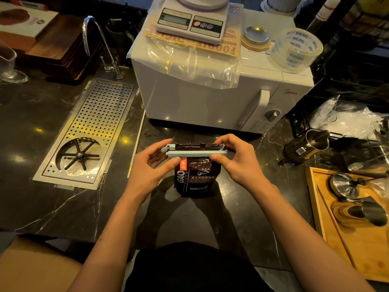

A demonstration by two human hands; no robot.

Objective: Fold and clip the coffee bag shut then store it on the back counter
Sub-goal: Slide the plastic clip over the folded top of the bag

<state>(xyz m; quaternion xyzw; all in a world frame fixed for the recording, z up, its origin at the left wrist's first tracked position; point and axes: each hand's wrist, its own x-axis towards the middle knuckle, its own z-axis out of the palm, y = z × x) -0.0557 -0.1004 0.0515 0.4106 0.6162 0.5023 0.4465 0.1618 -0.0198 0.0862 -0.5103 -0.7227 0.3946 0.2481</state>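
A dark brown coffee bag (196, 180) stands upright on the black marble counter (52, 207), just in front of me. Its top is folded over. A long pale blue bag clip (195, 153) lies across that fold. The clip's left end is still parted, its two arms a little apart. My left hand (152, 167) pinches the clip's left end between thumb and fingers. My right hand (233, 157) grips the right end of the clip together with the bag's folded top.
A white microwave (210, 98) stands right behind the bag, with a kitchen scale (190, 22), plastic film and a tape roll (295, 50) on top. A perforated rinser tray (92, 131) and tap lie left. A wooden tray (328, 234) with metal tools sits right.
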